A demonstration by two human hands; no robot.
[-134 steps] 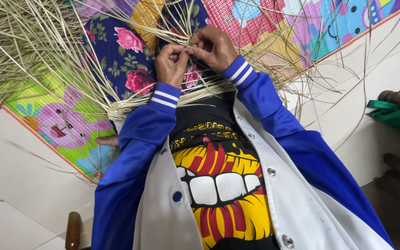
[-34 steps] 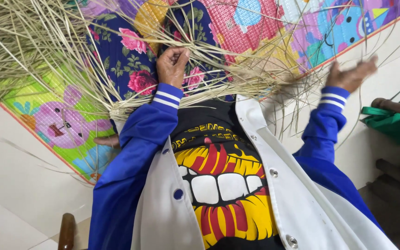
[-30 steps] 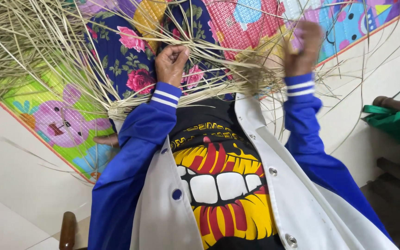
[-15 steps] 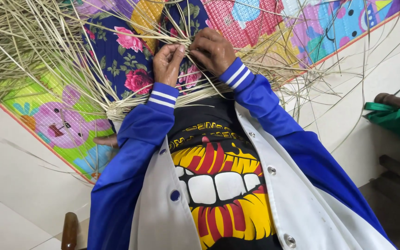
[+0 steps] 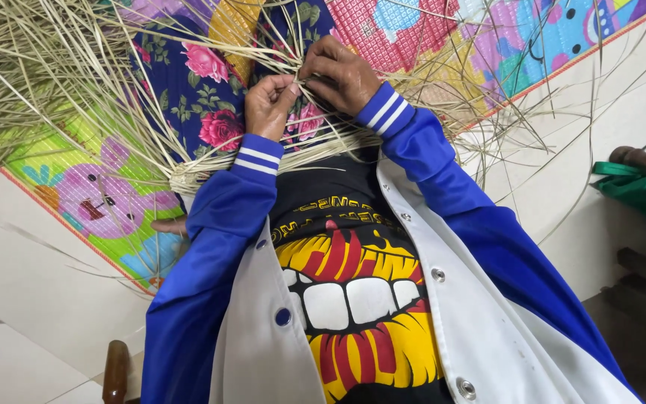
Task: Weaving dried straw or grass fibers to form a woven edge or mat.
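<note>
Both of my hands meet close together over the lap, buried in a mass of dry straw strips (image 5: 114, 82). My left hand (image 5: 269, 105) is curled nearly closed, thumb and fingers pinching a few pale strips near the woven edge. My right hand (image 5: 338, 71) sits just beside it, touching it at the fingertips, fingers bent down and gripping strips of the same bundle.

I see the strips as long, thin, flat and pale yellow-tan, some greener toward the left. They fan out loose in every direction, up toward the top edge and out to the right over the white floor (image 5: 24, 299). Near my wrists they gather into a tighter woven band (image 5: 203, 168) that runs across the lap just below the hands.

Under the straw lies a dark blue cloth with pink flowers (image 5: 196, 90), and beneath that a bright cartoon play mat (image 5: 91, 209). Off at the right edge sits a green bag (image 5: 637, 187), well apart from the work.
</note>
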